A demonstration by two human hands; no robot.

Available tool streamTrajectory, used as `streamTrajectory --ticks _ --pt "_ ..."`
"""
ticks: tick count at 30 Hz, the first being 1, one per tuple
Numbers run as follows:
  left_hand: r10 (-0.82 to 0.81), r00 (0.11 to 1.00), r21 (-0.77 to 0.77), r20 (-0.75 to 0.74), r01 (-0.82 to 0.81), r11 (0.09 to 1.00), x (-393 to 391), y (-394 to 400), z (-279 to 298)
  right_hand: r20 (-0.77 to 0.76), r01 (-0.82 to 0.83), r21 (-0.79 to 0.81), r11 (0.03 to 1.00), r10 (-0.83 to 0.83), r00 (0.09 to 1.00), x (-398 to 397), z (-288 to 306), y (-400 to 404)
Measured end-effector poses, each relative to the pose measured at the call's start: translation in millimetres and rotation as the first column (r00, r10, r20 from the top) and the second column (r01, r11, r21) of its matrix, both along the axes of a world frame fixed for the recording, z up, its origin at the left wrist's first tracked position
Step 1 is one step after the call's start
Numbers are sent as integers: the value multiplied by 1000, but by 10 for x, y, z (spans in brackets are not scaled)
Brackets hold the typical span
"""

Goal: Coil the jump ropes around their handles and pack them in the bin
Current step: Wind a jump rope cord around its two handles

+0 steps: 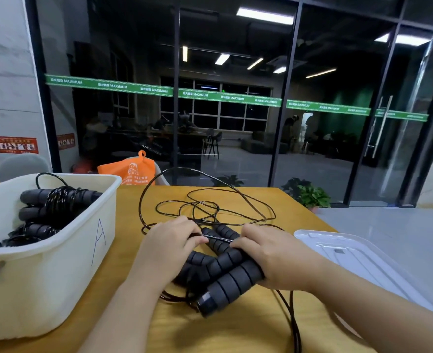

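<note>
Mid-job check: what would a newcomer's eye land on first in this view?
Both hands, left hand and right hand, meet at centre over a bundle of black foam handles, a strand of cord pulled between them. Behind them loose black cord sprawls across the wooden table. At left, the white bin marked "A" already holds coiled ropes.

The bin (57, 250) stands on the desk (235, 327) at the left, with coiled ropes (57, 202) in it. The lid (350, 253) lies at the right. The loose cord (210, 207) lies between them.
</note>
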State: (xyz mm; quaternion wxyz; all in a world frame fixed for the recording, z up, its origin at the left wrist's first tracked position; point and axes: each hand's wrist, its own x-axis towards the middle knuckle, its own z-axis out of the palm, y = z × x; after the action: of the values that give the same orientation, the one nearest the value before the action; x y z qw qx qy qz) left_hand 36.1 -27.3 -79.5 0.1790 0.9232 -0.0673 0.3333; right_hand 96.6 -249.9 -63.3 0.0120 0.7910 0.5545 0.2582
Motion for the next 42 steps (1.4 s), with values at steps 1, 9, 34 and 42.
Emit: streamTrajectory --ticks 1,9,34,42 --pt "30 999 12 23 -31 999 -3 -39 25 14 33 3 999 -33 999 -4 -4 10" --pt "115 985 166 128 -136 977 -124 -262 142 -20 292 85 953 -291 956 -69 -54 210" --pt "-318 945 -452 -83 248 856 -68 -521 -46 -945 691 219 689 -26 326 106 201 441" --pt "-276 950 -339 -147 214 916 65 -197 -171 -892 618 265 740 431 -133 133 -110 233"
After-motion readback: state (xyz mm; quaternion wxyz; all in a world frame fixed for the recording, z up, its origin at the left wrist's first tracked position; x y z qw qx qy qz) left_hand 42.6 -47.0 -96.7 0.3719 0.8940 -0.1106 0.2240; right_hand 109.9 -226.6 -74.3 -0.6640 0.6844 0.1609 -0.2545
